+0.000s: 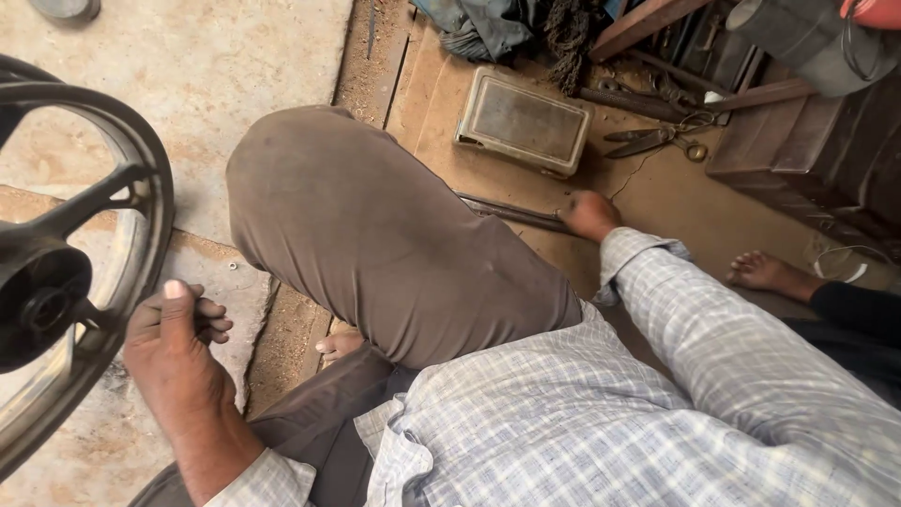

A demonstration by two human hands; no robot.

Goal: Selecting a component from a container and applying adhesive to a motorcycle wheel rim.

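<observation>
The black wheel (66,272), at nine o'clock, is gripped at a spoke by the closed left hand (178,347), while a long rod (511,214) at one o'clock is touched by the right hand (589,214), so both should be held firmly.

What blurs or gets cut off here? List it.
Head view: soft, even daylight, no hard shadows; the wheel is cropped by the left edge; the left hand is sharp; the right hand on the rod looks slightly soft; wide-angle bending at the edges.
</observation>
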